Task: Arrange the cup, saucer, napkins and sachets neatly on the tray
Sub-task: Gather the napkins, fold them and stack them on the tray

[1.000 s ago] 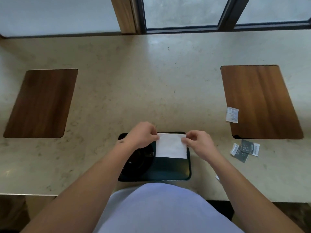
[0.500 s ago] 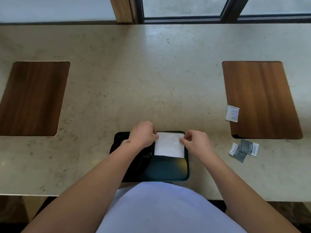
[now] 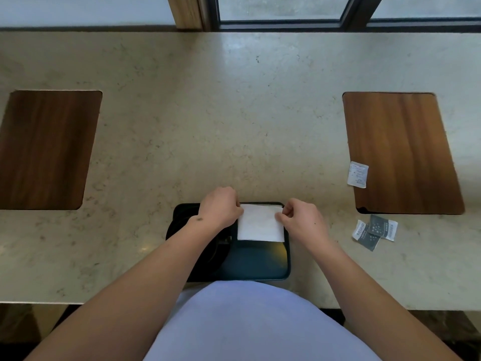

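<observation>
Step in hand: placing the napkin point(image 3: 260, 223) on the tray point(image 3: 260, 267). The white napkin lies flat in the far right part of the dark tray, its far edge along the tray's far rim. The left hand point(image 3: 220, 210) pinches the napkin's far left corner with curled fingers; the right hand point(image 3: 302, 221) pinches the far right corner in the same way. Both hands are closed narrowly on the paper, one at each side, with the napkin directly between them.

The left part of the tray holds a dark round item, probably the saucer or cup; the left forearm covers most of it and I cannot tell which.

Outstanding: three sachets remain off the tray on the counter point(image 3: 234, 113), well to the right of the right hand. A white sachet point(image 3: 358, 174) overlaps the edge of the right wooden mat point(image 3: 400, 152). Two dark sachets point(image 3: 374, 231) lie overlapped below that mat.

Judgement: the next move calls for releasing the napkin squarely without dragging it, then a reach to the right for the sachets. The near right of the tray is free to receive them.
</observation>
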